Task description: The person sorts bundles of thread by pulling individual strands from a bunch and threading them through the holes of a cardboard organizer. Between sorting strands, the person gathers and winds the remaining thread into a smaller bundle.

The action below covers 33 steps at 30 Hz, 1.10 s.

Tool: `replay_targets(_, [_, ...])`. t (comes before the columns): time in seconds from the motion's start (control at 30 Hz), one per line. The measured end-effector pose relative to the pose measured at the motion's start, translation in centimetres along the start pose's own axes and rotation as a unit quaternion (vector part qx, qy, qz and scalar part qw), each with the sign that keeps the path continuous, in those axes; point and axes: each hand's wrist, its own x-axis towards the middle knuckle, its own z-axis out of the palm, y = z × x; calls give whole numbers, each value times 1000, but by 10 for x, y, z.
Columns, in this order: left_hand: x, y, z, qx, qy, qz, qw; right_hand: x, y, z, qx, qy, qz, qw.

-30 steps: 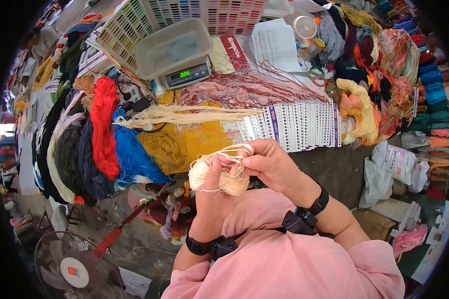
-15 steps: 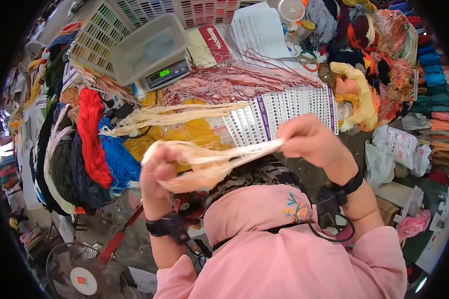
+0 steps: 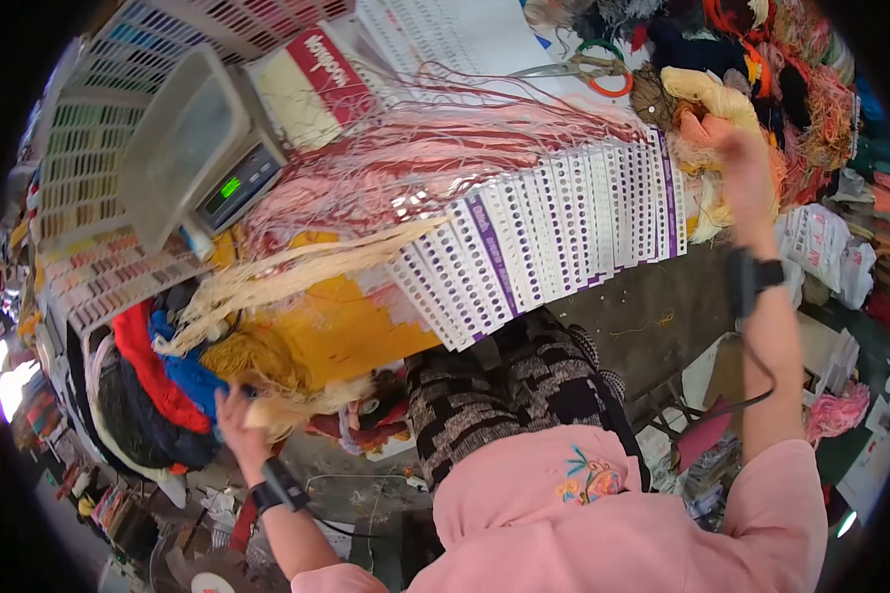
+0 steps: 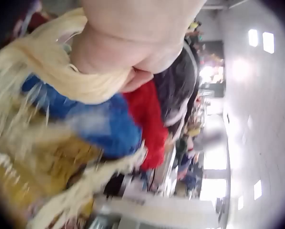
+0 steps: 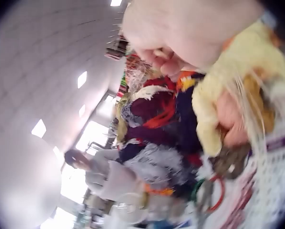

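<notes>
Cream skein (image 3: pixel 302 407) at 8 o'clock in head view, looped on L hand (image 3: pixel 242 425), fingers curled on it, nr blue yarn (image 3: pixel 190 374). R hand (image 3: pixel 747 168) at 2, blurred, by pale yellow yarn (image 3: pixel 712 91); fingers curled, can't tell if gripping. Scale (image 3: pixel 237 188) on counter at 10, scissors (image 3: pixel 593 71) at 1.

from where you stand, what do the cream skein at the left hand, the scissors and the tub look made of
Cream skein: soft, slightly lustrous yarn, going by the fine parallel strands; cotton, wool or synthetic, I can't tell.
Scissors: probably smooth metal blades, from the grey sheen; handles likely plastic, given the red and green colouring.
Tub: likely smooth plastic, being pale and cloudy.
</notes>
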Motion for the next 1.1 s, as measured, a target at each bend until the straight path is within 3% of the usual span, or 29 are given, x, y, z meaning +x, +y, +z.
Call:
replay_targets(0.07, [71, -98, 47, 42, 175, 67, 981, -44, 44, 82, -249, -102, -39, 962])
replay_targets(0.1, [99, -124, 47, 102, 145, 19, 984, -59, 66, 114, -129, -141, 118, 974])
replay_targets(0.13, [127, -150, 48, 165, 110, -26, 980, -70, 98, 136, -156, -156, 135, 966])
replay_targets(0.17, [150, -175, 50, 198, 89, -53, 975, -80, 112, 158, -169, -163, 139, 962])
replay_targets(0.23, [188, -225, 72, 297, 77, -93, 947, -96, 140, 191, -222, -146, 15, 964])
replay_targets(0.4, [241, -312, 107, 611, 88, -121, 777, -109, 172, 210, -323, -122, -223, 912])
replay_targets(0.47, [252, -331, 116, 714, 91, -112, 685, -111, 177, 208, -314, -126, -221, 915])
replay_targets(0.57, [261, -336, 106, 739, 99, -78, 662, -108, 176, 203, -301, -118, -213, 922])
replay_targets(0.6, [260, -333, 111, 797, 91, -104, 588, -106, 173, 201, -306, -113, -209, 922])
replay_targets(0.7, [249, -323, 108, 737, 117, -110, 656, -104, 172, 201, -325, -160, -216, 907])
replay_targets(0.8, [254, -320, 103, 708, 77, -90, 696, -122, 161, 211, -368, -226, -228, 873])
replay_targets(0.93, [258, -327, 89, 648, 78, -67, 754, -118, 172, 205, -299, -238, -240, 892])
replay_targets(1.03, [264, -322, 66, 737, 52, -46, 673, -117, 176, 207, -277, -223, -231, 906])
replay_targets(1.1, [254, -316, 80, 602, 101, -37, 791, -117, 171, 210, -289, -209, -216, 909])
